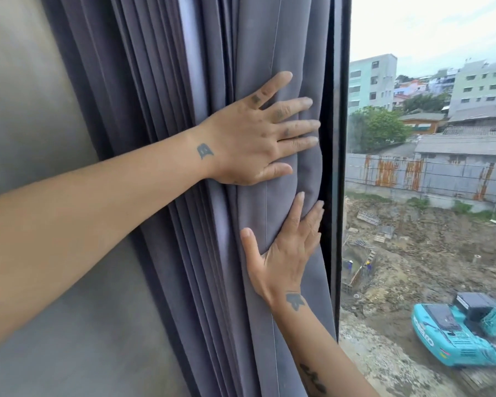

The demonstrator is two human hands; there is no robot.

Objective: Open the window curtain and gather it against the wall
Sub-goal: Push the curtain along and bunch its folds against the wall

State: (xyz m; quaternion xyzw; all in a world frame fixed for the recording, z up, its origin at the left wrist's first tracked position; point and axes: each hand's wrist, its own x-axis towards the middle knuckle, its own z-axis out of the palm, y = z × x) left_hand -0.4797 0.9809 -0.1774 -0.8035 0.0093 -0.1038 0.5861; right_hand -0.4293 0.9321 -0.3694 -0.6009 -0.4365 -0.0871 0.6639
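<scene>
The grey curtain (258,67) is bunched into deep vertical pleats between the bare wall (26,110) on the left and the dark window frame (338,167) on the right, with the glass beyond it uncovered and a building site with a turquoise excavator (455,333) seen below. The left hand (249,144) is laid flat on the outermost fold, fingers spread and extended — nothing is gripped, the cloth is only pressed. The right hand (284,253) is placed lower on the same fold, palm against the fabric, fingers straight and slightly fanned, the thumb held apart to the left; again no pinch is made. The opening is judged to be done and the gathering nearly so, the pleats being packed tight near the wall while the last broad panel bulges loosely near the frame. The risk is judged to lie in that panel: since it is held by pressure alone, the fold may spring back toward the glass once the palms are lifted, and the stack may fan out again. If the push is made unevenly — harder above than below — the hem may be left trailing and the pleats skewed. Whether a tie-back or hook is provided cannot be told; none is visible.
</scene>
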